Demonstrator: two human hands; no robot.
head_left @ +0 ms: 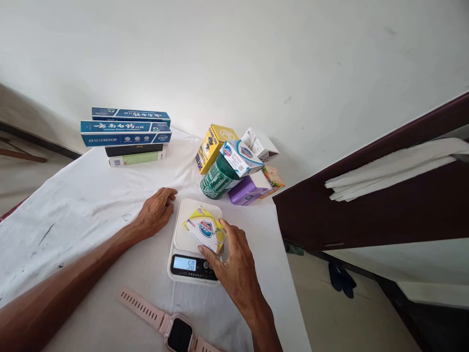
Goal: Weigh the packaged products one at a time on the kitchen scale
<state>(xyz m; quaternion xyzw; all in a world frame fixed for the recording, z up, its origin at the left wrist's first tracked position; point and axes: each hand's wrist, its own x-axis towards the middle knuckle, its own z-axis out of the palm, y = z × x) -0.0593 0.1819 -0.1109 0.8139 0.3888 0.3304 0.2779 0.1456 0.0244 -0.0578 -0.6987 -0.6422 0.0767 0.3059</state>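
A white kitchen scale point(183, 234) sits on the cloth-covered table, its display showing 50. A yellow and white soap box point(205, 229) lies on the scale's platform. My right hand point(234, 264) grips the near right edge of that box with thumb and fingers. My left hand point(156, 211) rests on the cloth just left of the scale, fingers curled loosely downward and holding nothing.
A stack of blue, black and green toothpaste boxes point(128, 134) stands at the back left. Behind the scale sits a pile: yellow box point(212, 144), green can point(218, 178), soap boxes point(240, 156), purple box point(249, 189). A pink smartwatch point(172, 330) lies near me. The table edge point(289, 293) drops off at right.
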